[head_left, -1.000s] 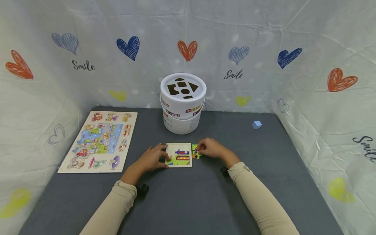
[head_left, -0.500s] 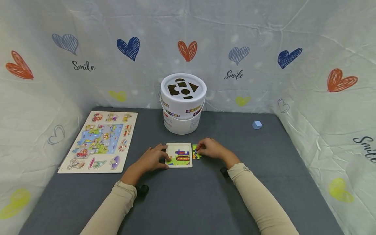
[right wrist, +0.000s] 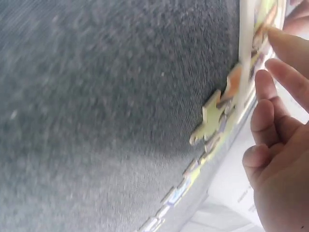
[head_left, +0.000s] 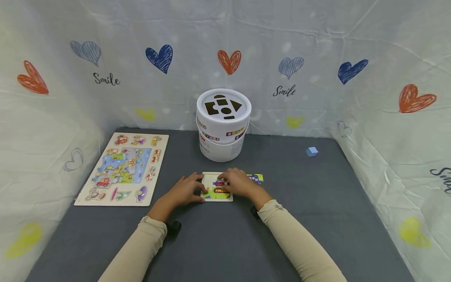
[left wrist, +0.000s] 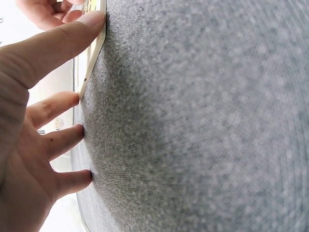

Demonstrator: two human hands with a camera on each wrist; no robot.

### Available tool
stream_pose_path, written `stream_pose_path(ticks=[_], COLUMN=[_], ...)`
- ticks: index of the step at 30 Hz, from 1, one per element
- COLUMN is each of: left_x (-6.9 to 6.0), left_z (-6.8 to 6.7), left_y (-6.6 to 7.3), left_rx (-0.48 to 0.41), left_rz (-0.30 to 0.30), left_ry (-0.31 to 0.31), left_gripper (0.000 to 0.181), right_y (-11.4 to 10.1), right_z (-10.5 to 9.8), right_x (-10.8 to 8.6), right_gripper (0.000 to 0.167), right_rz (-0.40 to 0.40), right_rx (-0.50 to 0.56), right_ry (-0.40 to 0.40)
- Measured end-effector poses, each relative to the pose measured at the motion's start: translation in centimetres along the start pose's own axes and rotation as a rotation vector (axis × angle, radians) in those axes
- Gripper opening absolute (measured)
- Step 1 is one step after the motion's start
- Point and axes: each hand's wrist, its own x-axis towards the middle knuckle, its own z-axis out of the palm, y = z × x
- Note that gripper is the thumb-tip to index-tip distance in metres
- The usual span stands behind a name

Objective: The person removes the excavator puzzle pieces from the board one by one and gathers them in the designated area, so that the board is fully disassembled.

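Observation:
My left hand (head_left: 184, 190) rests spread at the left side of a small puzzle tray (head_left: 213, 172). In the left wrist view, thumb and index fingertip touch the tray's edge (left wrist: 91, 65) while other fingertips rest on the cloth. Over the tray's right half, my right hand (head_left: 239, 183) pinches at a puzzle piece, mostly hidden by its fingers. Green and purple pieces (head_left: 216, 194) lie in the tray. Loose pieces (head_left: 258, 178) lie right of it, partly behind the right hand; a green one (right wrist: 211, 116) shows beside the tray in the right wrist view.
A white bucket (head_left: 222, 133) with shape holes in its lid stands behind the tray. At the left lies a large picture puzzle board (head_left: 105, 154). A small blue block (head_left: 311, 151) sits at the back right. A white patterned sheet (head_left: 197, 31) surrounds the dark table.
My right hand has moved left from the loose pieces beside the tray to over the tray, uncovering loose pieces at the right. The left hand stays at the tray. The head view has shifted slightly.

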Motion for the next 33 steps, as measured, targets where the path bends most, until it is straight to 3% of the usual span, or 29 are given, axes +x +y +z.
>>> stream_pose_path(ticks=[8,17,29,33], left_x=[-0.03,-0.11,-0.19,-0.12], left_z=[-0.01,-0.02,-0.04,-0.02], left_y=[-0.07,0.02,0.11,0.08], left_rx=[0.003,0.004,-0.010,-0.013], left_rz=[0.002,0.013,0.003,-0.003], left_ry=[0.006,0.006,0.009,0.006], left_gripper=[0.028,0.027,0.027,0.027], right_y=[0.09,0.37,0.20,0.23], right_z=[0.34,0.33,0.17,0.23], right_x=[0.37,0.63,0.66,0.82], right_gripper=[0.031,0.027,0.021,0.026], right_rz=[0.016,0.088,0.091,0.070], right_rx=[0.080,0.184,0.278,0.300], right_ry=[-0.002,-0.030,0.021,0.032])
